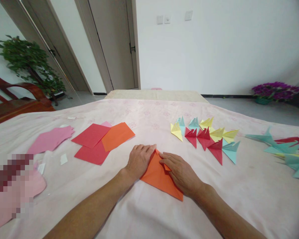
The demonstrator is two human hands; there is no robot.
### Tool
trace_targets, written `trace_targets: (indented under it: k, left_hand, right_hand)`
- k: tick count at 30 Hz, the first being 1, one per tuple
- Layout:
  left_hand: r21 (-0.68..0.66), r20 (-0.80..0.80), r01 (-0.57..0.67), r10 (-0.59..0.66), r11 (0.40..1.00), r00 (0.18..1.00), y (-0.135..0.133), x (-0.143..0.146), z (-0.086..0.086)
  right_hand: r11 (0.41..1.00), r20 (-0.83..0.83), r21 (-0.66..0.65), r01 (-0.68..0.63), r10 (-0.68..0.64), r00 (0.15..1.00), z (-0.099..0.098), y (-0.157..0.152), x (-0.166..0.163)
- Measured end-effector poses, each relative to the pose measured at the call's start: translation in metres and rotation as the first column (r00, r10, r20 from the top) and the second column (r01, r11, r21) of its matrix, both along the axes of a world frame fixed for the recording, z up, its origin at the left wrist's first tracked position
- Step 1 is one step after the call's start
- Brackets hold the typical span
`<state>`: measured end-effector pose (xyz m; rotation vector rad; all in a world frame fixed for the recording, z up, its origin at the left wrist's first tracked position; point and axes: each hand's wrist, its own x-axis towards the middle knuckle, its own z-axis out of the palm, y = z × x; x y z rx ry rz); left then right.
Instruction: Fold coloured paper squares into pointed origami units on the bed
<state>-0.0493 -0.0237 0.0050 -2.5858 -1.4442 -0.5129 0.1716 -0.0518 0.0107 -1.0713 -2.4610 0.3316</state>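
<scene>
Folded orange paper (153, 174) lies on the cloth-covered tabletop (129, 215), under both hands. The left hand (139, 162) covers one edge, its grip not determinable; the right hand (182, 172) lies flat, fingers (169, 156) extended, not closed. Recommended: anchor the upper tip, align layers, crease firmly outward.

The folded orange sheet (156, 176) is matt, smooth-looking paper. The tablecloth (144, 116) is soft, rumpled cloth, the chair (22, 107) glossy wood, and the wall (214, 53) smooth and matt.
</scene>
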Motion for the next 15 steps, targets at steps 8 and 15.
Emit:
trace_targets:
  k: [8,15]
  left_hand:
    - [0.013,-0.033,-0.005,0.006,1.000,0.999,0.0010,0.0000,-0.0032]
    - [0.000,-0.056,-0.021,0.020,1.000,0.998,0.0010,0.0013,-0.0028]
  right_hand:
    - [1.000,-0.009,0.006,0.006,-0.005,1.000,0.0008,-0.0007,-0.0009]
    - [1.000,0.009,0.001,0.009,-0.009,1.000,0.0013,-0.0007,-0.0010]
